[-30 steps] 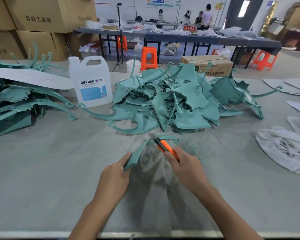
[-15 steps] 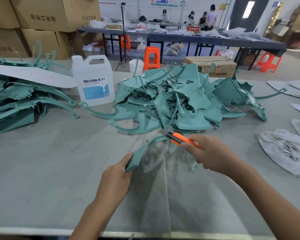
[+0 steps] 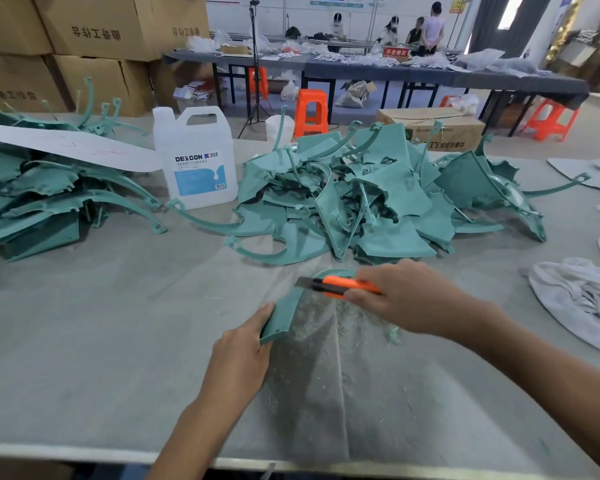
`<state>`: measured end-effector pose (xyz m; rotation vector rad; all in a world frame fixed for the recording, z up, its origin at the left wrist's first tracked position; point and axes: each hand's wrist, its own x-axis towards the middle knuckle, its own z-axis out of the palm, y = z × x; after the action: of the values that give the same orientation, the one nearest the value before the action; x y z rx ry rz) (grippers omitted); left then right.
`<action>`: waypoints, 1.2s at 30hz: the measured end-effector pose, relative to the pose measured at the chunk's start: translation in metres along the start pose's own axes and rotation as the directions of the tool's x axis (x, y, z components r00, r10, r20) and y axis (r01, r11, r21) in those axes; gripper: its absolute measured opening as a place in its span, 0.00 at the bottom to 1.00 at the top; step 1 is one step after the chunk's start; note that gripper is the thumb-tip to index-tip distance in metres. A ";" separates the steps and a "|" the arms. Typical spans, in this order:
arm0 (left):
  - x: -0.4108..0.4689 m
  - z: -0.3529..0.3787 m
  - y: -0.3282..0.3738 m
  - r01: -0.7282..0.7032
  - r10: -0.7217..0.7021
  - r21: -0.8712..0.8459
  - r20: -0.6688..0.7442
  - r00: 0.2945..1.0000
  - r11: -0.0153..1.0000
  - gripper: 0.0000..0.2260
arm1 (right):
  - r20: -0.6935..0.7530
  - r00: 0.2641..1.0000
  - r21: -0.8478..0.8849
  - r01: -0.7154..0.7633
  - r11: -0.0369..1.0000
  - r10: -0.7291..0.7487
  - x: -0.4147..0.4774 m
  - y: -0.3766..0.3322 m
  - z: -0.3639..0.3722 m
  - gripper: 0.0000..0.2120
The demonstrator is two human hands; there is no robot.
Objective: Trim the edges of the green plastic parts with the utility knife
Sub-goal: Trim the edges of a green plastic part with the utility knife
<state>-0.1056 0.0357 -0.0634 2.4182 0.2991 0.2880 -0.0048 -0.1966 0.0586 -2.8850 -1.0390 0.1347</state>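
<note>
Nearest the person, a clear, creased plastic sheet [image 3: 326, 393] is lying over the grey felt-like tabletop [image 3: 84, 341], dusted with fine pale shavings.

On it the left hand [image 3: 243, 348] is gripping the near end of a teal-green curved plastic part [image 3: 279, 317]. The thumb is running up the part's outer edge and the fingers are tucked behind, bracing it on edge. The part is a thin, matte, rigid-looking strip, arcing away towards the right hand.

The right hand [image 3: 406, 299] is wrapping its fingers round an orange-and-black utility knife [image 3: 340, 285]. The steel blade is out and pointing towards the left hand, just over the bend of the arc. Whether it is biting the rim cannot be told.

This looks like the trimming stroke itself, partway through one piece. The next move is probably calling for a shallow draw along the rim, away from the left thumb, with a firm hold so the thin strip is not flexing.

Beneath the right hand, curly green shavings [image 3: 361, 320] are gathering.

Beyond both hands a loose heap of teal fan-shaped panels with hooked arms [image 3: 378, 195] is waiting. Past the left hand a white plastic jug with a blue label [image 3: 196, 161] is standing, and a flatter stack of green parts [image 3: 49, 202] is lying farther left. Right of the right hand, a crumpled white cloth [image 3: 582, 299] is lying.
</note>
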 end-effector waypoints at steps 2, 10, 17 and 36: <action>-0.001 0.000 0.001 0.003 -0.003 0.002 0.006 1.000 1.000 0.24 | 0.015 0.994 -0.020 -0.111 0.994 0.111 0.019 0.028 0.009 0.16; -0.001 -0.003 -0.002 0.013 -0.013 -0.025 0.008 1.000 1.000 0.24 | 0.045 0.889 0.067 -0.458 0.886 0.456 0.013 0.102 0.065 0.16; 0.002 -0.002 -0.003 0.010 -0.010 -0.025 0.002 1.000 1.000 0.23 | -0.196 0.930 0.589 -0.141 0.795 0.310 -0.036 0.000 0.079 0.10; -0.004 -0.002 0.009 0.000 -0.001 -0.087 -0.020 1.000 0.996 0.20 | -0.113 0.810 0.632 -0.388 0.670 0.575 -0.019 0.038 0.090 0.17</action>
<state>-0.1091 0.0289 -0.0565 2.3309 0.2903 0.3192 -0.0051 -0.2349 -0.0330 -2.4043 -0.0894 0.0220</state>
